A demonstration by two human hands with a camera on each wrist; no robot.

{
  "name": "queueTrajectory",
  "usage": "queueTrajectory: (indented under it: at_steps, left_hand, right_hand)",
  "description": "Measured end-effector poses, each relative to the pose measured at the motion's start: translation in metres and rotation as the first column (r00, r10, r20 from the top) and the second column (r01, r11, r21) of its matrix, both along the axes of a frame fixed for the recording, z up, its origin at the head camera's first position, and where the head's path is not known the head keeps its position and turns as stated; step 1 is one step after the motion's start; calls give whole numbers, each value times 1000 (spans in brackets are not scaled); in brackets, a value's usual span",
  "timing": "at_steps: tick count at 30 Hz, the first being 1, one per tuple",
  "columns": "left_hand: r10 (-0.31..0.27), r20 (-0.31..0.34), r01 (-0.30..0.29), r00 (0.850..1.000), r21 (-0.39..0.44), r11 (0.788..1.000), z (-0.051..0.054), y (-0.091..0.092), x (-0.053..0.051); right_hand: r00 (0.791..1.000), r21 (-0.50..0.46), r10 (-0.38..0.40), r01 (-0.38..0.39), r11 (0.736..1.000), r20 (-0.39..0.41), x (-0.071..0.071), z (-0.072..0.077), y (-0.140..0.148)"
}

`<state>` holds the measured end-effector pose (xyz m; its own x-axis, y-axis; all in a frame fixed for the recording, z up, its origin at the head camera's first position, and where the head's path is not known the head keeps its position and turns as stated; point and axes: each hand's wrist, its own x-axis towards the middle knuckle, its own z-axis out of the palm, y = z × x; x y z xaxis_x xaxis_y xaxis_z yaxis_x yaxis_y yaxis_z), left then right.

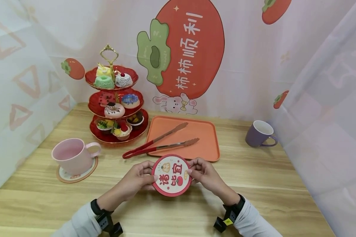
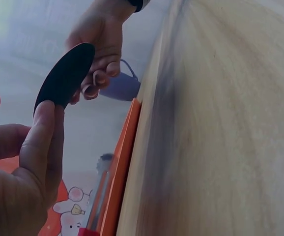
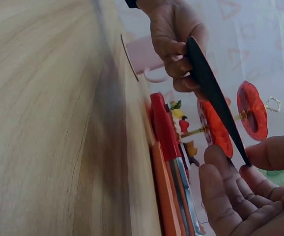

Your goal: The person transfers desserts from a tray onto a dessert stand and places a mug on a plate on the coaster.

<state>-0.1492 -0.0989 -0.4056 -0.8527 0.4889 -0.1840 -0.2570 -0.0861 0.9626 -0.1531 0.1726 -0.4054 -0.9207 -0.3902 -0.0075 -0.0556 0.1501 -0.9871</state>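
Both hands hold a round coaster with a red rim, a white face and printed red characters, raised above the table. My left hand pinches its left edge, thumb on the printed face. On the opposite edge, my right hand pinches it the same way. The left wrist view shows the coaster's dark underside tilted between the hands. From the right wrist, the coaster appears nearly edge-on, clear of the tabletop.
Behind the coaster, red-handled tongs lie spread across an orange tray. A pink mug stands on another coaster at left. A three-tier red stand bears several pastries. At right is a purple mug.
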Motion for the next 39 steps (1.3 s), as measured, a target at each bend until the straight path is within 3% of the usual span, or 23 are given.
queueTrajectory:
  at_steps: [9,14,21,27,31,39]
  left_hand:
    - [-65,-43,62,997,-65,996,-3,-29,-4]
    - [-51,-41,46,998,-102,994,-7,-45,-3]
    - [-34,-47,25,998,-180,983,-13,-67,-3]
    - [-26,-54,13,998,-229,973,-16,-93,-7]
    - [-31,-55,18,998,-232,973,-16,-109,-9]
    - [-20,-45,7,999,-259,966,-16,-130,-10]
  right_hand:
    - [998,79,43,-40,996,-36,2,-6,14]
    - [997,129,55,-47,990,-54,2,-9,22]
    - [991,261,85,-57,964,-99,2,-10,30]
    - [989,310,105,-69,948,-101,5,2,31]
    - [987,320,110,-68,945,-115,4,7,34]
    - [988,311,99,-58,949,-119,-4,-5,48]
